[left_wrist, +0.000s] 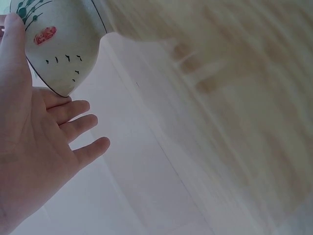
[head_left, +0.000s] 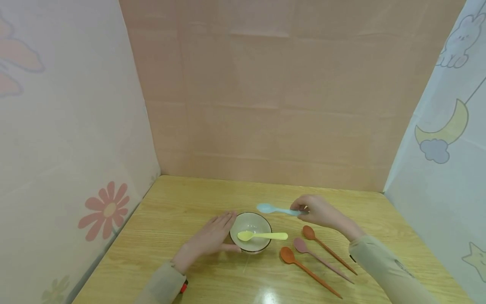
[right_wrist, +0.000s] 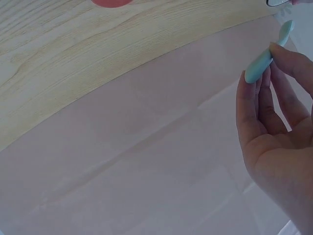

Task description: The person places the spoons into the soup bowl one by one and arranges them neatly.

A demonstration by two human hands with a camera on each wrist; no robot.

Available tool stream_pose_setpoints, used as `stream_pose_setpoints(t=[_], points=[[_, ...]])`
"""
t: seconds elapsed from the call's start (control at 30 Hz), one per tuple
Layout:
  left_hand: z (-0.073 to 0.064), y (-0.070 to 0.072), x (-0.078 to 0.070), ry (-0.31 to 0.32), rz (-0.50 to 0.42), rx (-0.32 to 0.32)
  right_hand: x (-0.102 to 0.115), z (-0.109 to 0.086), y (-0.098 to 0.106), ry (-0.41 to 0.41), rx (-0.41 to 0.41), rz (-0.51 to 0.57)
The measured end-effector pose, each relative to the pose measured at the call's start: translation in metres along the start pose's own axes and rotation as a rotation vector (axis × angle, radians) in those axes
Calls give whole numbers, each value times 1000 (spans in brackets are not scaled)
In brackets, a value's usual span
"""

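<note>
In the head view a small bowl (head_left: 234, 240) with a dark rim stands on the table, a yellow spoon (head_left: 265, 236) lying across it with its handle over the right side. My left hand (head_left: 212, 235) rests against the bowl's left side, fingers extended, thumb toward its near side. The left wrist view shows the bowl's painted outer wall (left_wrist: 73, 44) between the thumb and fingers of this hand (left_wrist: 44, 127). My right hand (head_left: 317, 210) pinches a light blue spoon (head_left: 267, 208) by its handle end, its head pointing left, beyond and right of the bowl.
Right of the bowl, an orange spoon (head_left: 287, 255), a pink spoon (head_left: 300, 245) and a brownish-orange spoon (head_left: 309, 232) lie side by side on the wooden table (head_left: 212, 194). A plain back panel (head_left: 273, 97) and patterned side panels surround the table.
</note>
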State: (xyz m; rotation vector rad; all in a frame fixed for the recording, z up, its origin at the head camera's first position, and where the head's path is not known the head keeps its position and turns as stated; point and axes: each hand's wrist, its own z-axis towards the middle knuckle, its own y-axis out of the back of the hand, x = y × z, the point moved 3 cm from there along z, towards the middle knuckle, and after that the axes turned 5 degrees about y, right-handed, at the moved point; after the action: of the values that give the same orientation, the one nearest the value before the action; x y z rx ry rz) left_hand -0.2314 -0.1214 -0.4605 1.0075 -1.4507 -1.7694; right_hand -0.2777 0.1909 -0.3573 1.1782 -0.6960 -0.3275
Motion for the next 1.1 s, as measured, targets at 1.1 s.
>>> stream_pose_setpoints(t=[1.1], points=[[0, 2, -3, 3, 4, 0, 33, 40, -18, 152, 196, 35]])
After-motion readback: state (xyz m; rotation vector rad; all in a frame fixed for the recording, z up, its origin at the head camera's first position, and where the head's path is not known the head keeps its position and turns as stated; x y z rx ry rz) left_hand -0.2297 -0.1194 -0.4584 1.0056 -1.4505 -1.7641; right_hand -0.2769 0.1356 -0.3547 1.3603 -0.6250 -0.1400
